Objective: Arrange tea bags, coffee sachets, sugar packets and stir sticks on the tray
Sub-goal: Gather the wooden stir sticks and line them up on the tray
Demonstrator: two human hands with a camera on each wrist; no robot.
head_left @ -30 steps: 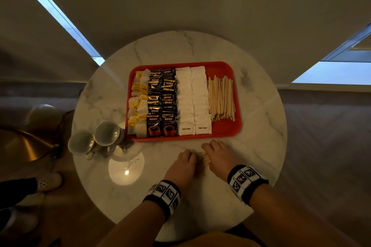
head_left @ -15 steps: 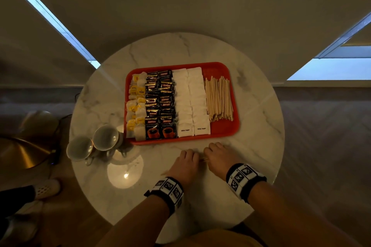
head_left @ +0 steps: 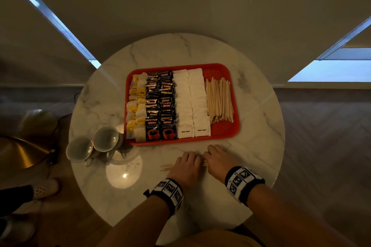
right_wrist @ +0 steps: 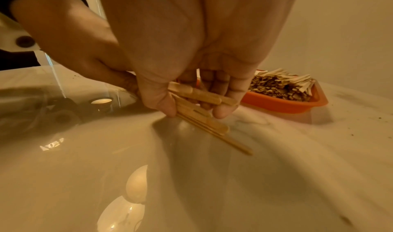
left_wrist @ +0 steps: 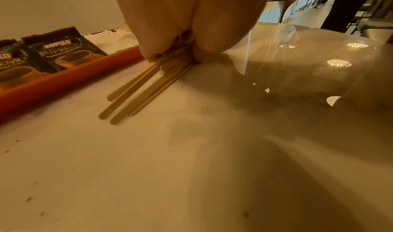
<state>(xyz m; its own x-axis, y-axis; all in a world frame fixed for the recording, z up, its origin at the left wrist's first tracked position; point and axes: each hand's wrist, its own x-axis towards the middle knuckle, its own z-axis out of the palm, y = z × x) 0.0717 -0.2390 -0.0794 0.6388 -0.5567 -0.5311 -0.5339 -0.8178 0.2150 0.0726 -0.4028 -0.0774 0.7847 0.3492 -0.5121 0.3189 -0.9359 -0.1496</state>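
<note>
A red tray (head_left: 220,70) on the round marble table holds tea bags (head_left: 136,110) at the left, then black coffee sachets (head_left: 160,106), white sugar packets (head_left: 190,102) and a pile of wooden stir sticks (head_left: 219,102) at the right. In front of the tray, a small bundle of loose stir sticks (head_left: 166,166) lies crosswise on the table. My left hand (head_left: 187,163) pinches it between thumb and fingers (left_wrist: 176,50). My right hand (head_left: 215,158) grips the bundle's other end (right_wrist: 195,111). The two hands sit side by side, nearly touching.
Two grey cups (head_left: 80,148) (head_left: 105,138) lie beside the tray's front left corner. A brass lamp shade (head_left: 20,152) stands off the table's left side, and a person's shoe (head_left: 46,187) shows on the floor there. Bare marble (head_left: 261,126) lies right of the tray.
Both hands stayed on the bundle in front of the tray. Stick ends now show left of my left hand, where earlier they showed only between the hands.
</note>
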